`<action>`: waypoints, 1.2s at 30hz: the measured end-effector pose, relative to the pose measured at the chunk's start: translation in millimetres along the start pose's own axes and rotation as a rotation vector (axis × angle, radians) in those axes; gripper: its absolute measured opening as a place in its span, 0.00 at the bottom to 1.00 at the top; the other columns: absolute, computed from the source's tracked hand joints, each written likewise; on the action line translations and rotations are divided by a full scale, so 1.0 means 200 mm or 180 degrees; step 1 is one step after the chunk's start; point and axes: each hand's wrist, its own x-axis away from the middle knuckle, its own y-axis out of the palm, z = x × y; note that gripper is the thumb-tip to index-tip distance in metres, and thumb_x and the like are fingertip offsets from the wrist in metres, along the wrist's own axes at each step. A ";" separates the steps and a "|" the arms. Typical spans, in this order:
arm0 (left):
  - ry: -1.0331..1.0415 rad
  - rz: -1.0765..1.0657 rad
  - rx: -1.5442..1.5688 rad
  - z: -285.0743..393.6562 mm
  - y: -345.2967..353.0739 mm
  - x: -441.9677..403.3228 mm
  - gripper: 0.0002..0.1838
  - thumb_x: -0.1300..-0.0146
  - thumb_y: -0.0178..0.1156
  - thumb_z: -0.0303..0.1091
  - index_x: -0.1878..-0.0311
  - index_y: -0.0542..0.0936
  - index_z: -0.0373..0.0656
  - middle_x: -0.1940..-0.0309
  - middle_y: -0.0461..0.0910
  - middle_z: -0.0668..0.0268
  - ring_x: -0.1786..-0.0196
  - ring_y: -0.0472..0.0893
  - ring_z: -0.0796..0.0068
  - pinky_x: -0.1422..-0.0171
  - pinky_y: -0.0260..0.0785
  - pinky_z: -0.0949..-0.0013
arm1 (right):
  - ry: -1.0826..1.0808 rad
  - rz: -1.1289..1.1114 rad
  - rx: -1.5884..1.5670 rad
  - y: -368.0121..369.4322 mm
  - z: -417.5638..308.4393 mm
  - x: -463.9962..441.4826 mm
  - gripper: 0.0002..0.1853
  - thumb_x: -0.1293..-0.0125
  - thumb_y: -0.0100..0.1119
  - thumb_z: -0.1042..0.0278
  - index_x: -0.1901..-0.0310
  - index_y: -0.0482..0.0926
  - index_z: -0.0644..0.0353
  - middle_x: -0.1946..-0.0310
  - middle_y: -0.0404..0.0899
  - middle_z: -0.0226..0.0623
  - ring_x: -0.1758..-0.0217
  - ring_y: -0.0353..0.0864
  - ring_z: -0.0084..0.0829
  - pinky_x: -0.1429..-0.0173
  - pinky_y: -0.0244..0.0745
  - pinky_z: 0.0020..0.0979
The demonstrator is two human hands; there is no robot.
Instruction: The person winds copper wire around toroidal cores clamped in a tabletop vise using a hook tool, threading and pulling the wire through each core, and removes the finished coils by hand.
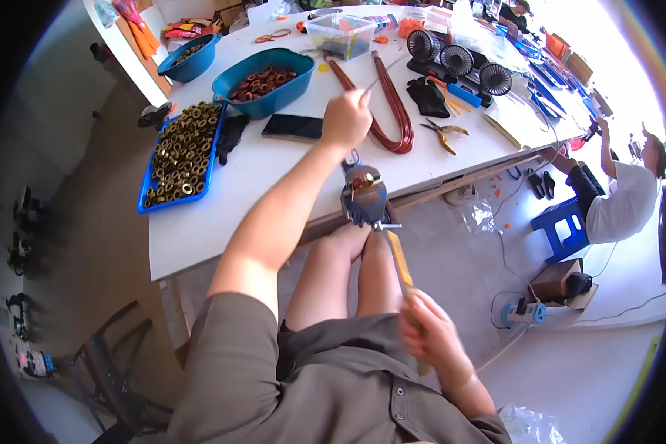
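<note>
My left hand is raised over the table edge, its fingers closed around a thin grey rod that points up and to the right. Just below it, a small bench vise is fixed at the edge with a shiny brass-coloured piece at its jaws. My right hand grips a long yellow stick-like handle, slightly blurred, in front of my lap. The handle's upper end lies close to the vise's crossbar; whether they touch, I cannot tell. A bundle of reddish-brown wire lies beyond my left hand.
A blue tray of brass rings and a teal basin of reddish parts stand left. A phone, pliers, black gloves and small fans lie on the table. A person sits at right.
</note>
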 end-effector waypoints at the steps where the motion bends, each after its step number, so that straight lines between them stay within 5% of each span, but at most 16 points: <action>1: -0.0239 -0.0159 -0.0155 -0.06 0.03 0.05 0.13 0.37 0.50 0.34 0.72 0.78 0.37 0.76 0.76 0.46 0.68 0.77 0.43 0.64 0.69 0.50 | -0.0021 -0.0213 -0.0154 0.06 -0.04 -0.14 0.12 0.29 0.45 0.55 0.59 0.69 0.54 0.83 0.57 0.23 0.87 0.50 0.14 0.86 0.44 0.18; 4: -0.0389 -0.0146 -0.0017 -0.08 0.05 0.08 0.15 0.36 0.49 0.35 0.75 0.76 0.37 0.76 0.76 0.46 0.68 0.76 0.43 0.63 0.68 0.50 | -0.0250 -0.0884 -0.0447 0.14 -0.20 -0.44 0.11 0.29 0.45 0.54 0.59 0.69 0.51 0.83 0.55 0.21 0.87 0.48 0.13 0.85 0.40 0.19; 8: -0.0415 -0.0368 -0.0458 -0.04 0.04 0.07 0.15 0.36 0.49 0.37 0.73 0.77 0.38 0.75 0.77 0.48 0.66 0.77 0.43 0.62 0.69 0.50 | -0.0797 -0.0030 0.1413 0.10 -0.26 -0.48 0.11 0.29 0.45 0.57 0.62 0.71 0.55 0.83 0.58 0.22 0.84 0.53 0.14 0.83 0.48 0.19; 11: -0.0222 0.0041 -0.0627 0.02 0.01 0.08 0.15 0.36 0.50 0.39 0.70 0.78 0.39 0.74 0.78 0.48 0.66 0.78 0.45 0.62 0.70 0.50 | -0.1497 0.0149 0.1507 0.08 -0.09 -0.40 0.11 0.28 0.44 0.59 0.64 0.71 0.55 0.84 0.59 0.20 0.85 0.52 0.13 0.83 0.45 0.17; 13: -0.0497 -0.0606 -0.0485 0.20 -0.13 0.11 0.15 0.36 0.51 0.39 0.69 0.79 0.37 0.75 0.78 0.47 0.67 0.78 0.44 0.63 0.70 0.51 | -0.1149 -0.0074 0.0864 0.05 -0.04 -0.32 0.09 0.30 0.46 0.63 0.62 0.73 0.59 0.83 0.61 0.24 0.83 0.58 0.17 0.79 0.55 0.20; 14: -0.0601 -0.1104 -0.0515 0.29 -0.21 0.18 0.15 0.36 0.51 0.38 0.69 0.78 0.37 0.76 0.77 0.47 0.68 0.77 0.44 0.63 0.69 0.51 | -0.2105 -0.0236 0.1541 -0.05 0.08 -0.33 0.10 0.29 0.43 0.63 0.64 0.72 0.57 0.84 0.60 0.22 0.84 0.56 0.15 0.80 0.51 0.20; 15: -0.0373 -0.0608 -0.0523 0.35 -0.27 0.27 0.13 0.36 0.53 0.36 0.71 0.77 0.36 0.78 0.77 0.51 0.71 0.77 0.46 0.64 0.68 0.51 | -0.1431 -0.0164 0.1138 -0.12 0.16 -0.21 0.09 0.29 0.42 0.64 0.64 0.71 0.57 0.84 0.60 0.21 0.84 0.55 0.15 0.80 0.50 0.19; 17: 0.1096 0.0668 -0.1264 0.42 -0.39 0.39 0.05 0.43 0.57 0.29 0.73 0.75 0.39 0.68 0.77 0.54 0.58 0.75 0.53 0.55 0.66 0.53 | -0.0269 -0.0102 0.0180 -0.24 0.22 0.14 0.09 0.29 0.43 0.63 0.64 0.70 0.56 0.83 0.60 0.20 0.85 0.54 0.13 0.81 0.47 0.18; 19: 0.1863 0.0214 -0.0437 0.53 -0.43 0.57 0.04 0.48 0.60 0.28 0.73 0.75 0.40 0.63 0.75 0.54 0.53 0.74 0.56 0.48 0.65 0.51 | -0.0175 0.0018 0.0173 -0.41 0.36 0.41 0.09 0.31 0.46 0.62 0.65 0.69 0.58 0.83 0.60 0.20 0.86 0.54 0.12 0.84 0.45 0.18; 21: 0.2811 -0.1061 0.0179 0.53 -0.37 0.75 0.05 0.50 0.61 0.28 0.71 0.74 0.43 0.61 0.76 0.60 0.52 0.76 0.61 0.42 0.66 0.53 | 0.0173 0.0738 0.0280 -0.59 0.41 0.77 0.08 0.33 0.49 0.65 0.68 0.70 0.60 0.84 0.62 0.22 0.88 0.55 0.13 0.85 0.46 0.19; 24: 0.4041 -0.0508 -0.0186 0.60 -0.26 0.67 0.04 0.49 0.60 0.33 0.71 0.74 0.52 0.73 0.71 0.73 0.65 0.75 0.73 0.60 0.71 0.68 | 0.0267 0.1278 0.0769 -0.64 0.32 1.21 0.08 0.38 0.51 0.67 0.65 0.73 0.64 0.87 0.63 0.24 0.88 0.55 0.14 0.85 0.46 0.18; 25: 0.4081 -0.0271 -0.0230 0.62 -0.26 0.54 0.04 0.50 0.60 0.34 0.71 0.73 0.54 0.76 0.67 0.74 0.71 0.71 0.76 0.70 0.66 0.73 | -0.0166 0.1255 0.0522 -0.66 0.35 1.26 0.08 0.38 0.50 0.67 0.65 0.72 0.63 0.87 0.63 0.25 0.89 0.54 0.13 0.86 0.44 0.18; 27: 0.3585 0.0936 -0.0872 0.65 -0.24 0.26 0.07 0.56 0.61 0.25 0.72 0.77 0.51 0.82 0.67 0.70 0.78 0.71 0.72 0.77 0.62 0.65 | -0.1298 0.1611 -0.0252 -0.44 0.27 1.11 0.09 0.37 0.50 0.65 0.64 0.73 0.64 0.87 0.63 0.25 0.89 0.55 0.14 0.86 0.46 0.17; 30: 0.1962 0.0896 -0.0396 0.41 -0.13 -0.13 0.05 0.41 0.56 0.32 0.71 0.77 0.45 0.83 0.73 0.59 0.78 0.76 0.57 0.77 0.65 0.60 | -0.0821 0.1101 0.0587 -0.34 0.11 0.59 0.07 0.33 0.48 0.68 0.61 0.71 0.62 0.84 0.63 0.24 0.88 0.56 0.14 0.85 0.47 0.18; 33: 0.0338 -0.0327 -0.1341 0.03 -0.05 -0.05 0.12 0.38 0.52 0.38 0.72 0.79 0.44 0.79 0.79 0.55 0.72 0.79 0.51 0.70 0.70 0.52 | -0.0106 -0.0135 0.0091 -0.08 0.07 0.05 0.11 0.29 0.46 0.57 0.56 0.70 0.55 0.83 0.57 0.24 0.86 0.52 0.14 0.85 0.46 0.18; 36: -0.0310 -0.0481 -0.1167 -0.08 0.00 0.08 0.13 0.38 0.50 0.39 0.73 0.79 0.45 0.76 0.80 0.53 0.69 0.79 0.48 0.62 0.71 0.50 | -0.0190 -0.0618 -0.0345 0.12 -0.05 -0.31 0.12 0.28 0.42 0.55 0.56 0.68 0.54 0.82 0.57 0.24 0.86 0.50 0.15 0.85 0.43 0.20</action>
